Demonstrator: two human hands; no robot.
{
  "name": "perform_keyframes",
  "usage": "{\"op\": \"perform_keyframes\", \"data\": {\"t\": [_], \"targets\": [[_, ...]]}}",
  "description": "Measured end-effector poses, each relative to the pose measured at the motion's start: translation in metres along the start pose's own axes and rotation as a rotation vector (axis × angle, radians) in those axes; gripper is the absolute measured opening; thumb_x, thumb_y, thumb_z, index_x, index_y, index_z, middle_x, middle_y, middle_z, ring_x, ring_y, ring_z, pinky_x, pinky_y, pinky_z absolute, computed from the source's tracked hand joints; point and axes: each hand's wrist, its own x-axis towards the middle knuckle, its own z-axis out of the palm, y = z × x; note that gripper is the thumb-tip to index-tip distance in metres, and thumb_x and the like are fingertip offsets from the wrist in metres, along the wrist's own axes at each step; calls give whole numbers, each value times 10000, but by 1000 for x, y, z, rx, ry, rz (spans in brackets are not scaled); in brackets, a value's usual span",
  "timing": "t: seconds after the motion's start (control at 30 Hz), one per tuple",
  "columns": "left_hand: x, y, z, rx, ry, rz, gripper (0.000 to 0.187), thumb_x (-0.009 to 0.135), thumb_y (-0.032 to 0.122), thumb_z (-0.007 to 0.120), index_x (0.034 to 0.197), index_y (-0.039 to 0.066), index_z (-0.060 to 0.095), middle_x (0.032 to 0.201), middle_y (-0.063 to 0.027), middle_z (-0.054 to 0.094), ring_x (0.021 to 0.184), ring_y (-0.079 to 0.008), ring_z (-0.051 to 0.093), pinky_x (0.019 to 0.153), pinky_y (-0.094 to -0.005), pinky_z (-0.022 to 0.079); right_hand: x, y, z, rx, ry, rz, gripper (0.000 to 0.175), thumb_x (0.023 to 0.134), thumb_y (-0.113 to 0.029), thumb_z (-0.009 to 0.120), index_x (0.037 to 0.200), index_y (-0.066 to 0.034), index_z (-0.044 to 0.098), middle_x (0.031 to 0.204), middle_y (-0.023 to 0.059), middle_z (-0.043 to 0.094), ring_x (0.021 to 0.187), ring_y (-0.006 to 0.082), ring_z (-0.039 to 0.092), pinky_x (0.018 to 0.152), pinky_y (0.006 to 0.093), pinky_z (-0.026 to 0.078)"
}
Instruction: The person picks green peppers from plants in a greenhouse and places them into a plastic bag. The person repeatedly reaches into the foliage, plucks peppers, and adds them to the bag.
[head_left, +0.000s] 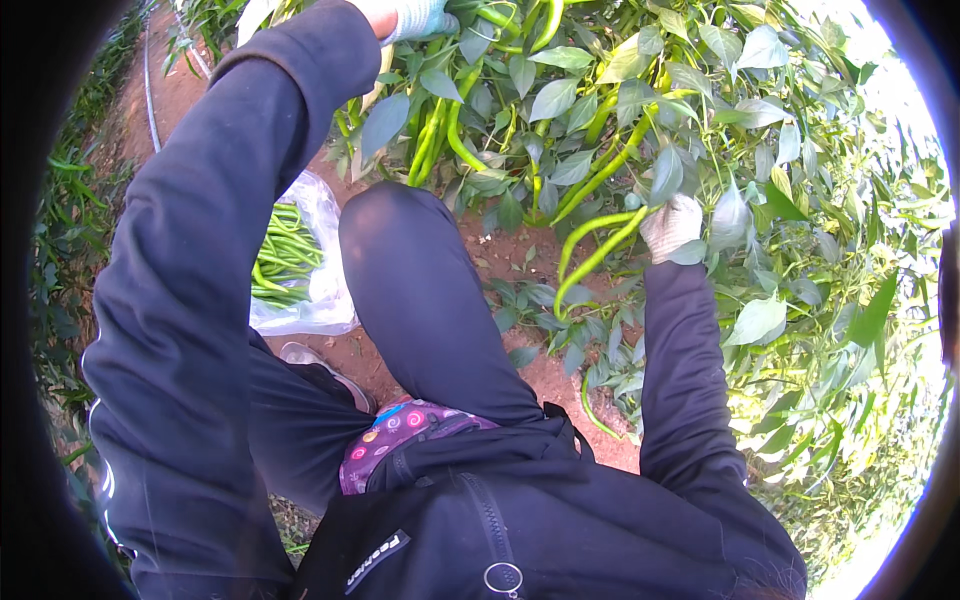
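Observation:
My left hand (421, 18), in a white and light-blue glove, is at the top edge among pepper leaves; foliage and the picture's rim hide its fingers. My right hand (673, 227), in a whitish knit glove, reaches into the pepper plants (570, 97) at the right. Leaves cover its fingertips. Two long green chili peppers (600, 259) extend to the left from beside it; whether they are held cannot be made out. Several more long green peppers (426, 142) hang on the plants between the hands.
A clear plastic bag (334, 285) with many picked green peppers (289, 251) lies on reddish soil (551, 382) beside my bent knee. A thin pipe or hose (148, 90) runs along the ground at upper left. Another row of plants (64, 247) borders the left side.

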Motion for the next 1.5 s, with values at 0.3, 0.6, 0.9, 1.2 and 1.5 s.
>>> {"op": "perform_keyframes", "data": {"t": [0.3, 0.6, 0.9, 1.2, 1.5], "targets": [[3, 1, -2, 12, -57, -24, 589, 719, 384, 772, 1253, 181, 631, 1490, -160, 416, 1402, -350, 348, 1011, -566, 387, 18, 23, -18, -201, 16, -78, 416, 842, -185, 710, 1215, -89, 555, 983, 38, 603, 743, 171, 590, 547, 310, 460], [2, 1, -2, -19, -38, 0, 586, 731, 362, 760, 1276, 195, 622, 1474, -174, 431, 1391, -363, 362, 1009, -559, 380, -9, 39, 58, -709, 232, 57, 532, 803, -263, 783, 1268, -116, 570, 1080, 37, 618, 940, 173, 587, 658, 336, 498], [2, 0, -6, -8, -58, 6, 633, 715, 403, 761, 1304, 223, 611, 1446, -160, 461, 1394, -356, 360, 1017, -583, 367, 10, 40, 72, -693, 195, -339, 477, 829, -219, 771, 1203, -24, 548, 1062, 94, 661, 917, 226, 634, 836, 346, 497], [5, 1, -5, -4, -81, -6, 636, 734, 411, 752, 1323, 229, 597, 1457, -159, 452, 1399, -355, 356, 1050, -580, 340, 28, 13, 5, -745, 47, -209, 484, 954, -348, 612, 1350, -79, 538, 975, 47, 685, 693, 124, 581, 548, 261, 480], [2, 14, -4, 143, -34, -41, 687, 725, 395, 784, 1363, 322, 541, 1448, -121, 447, 1312, -303, 431, 1018, -482, 401, -28, 20, 76, -711, -151, 270, 204, 922, -295, 651, 1028, -123, 683, 575, -91, 438, 434, 50, 357, 380, 218, 297]]}}
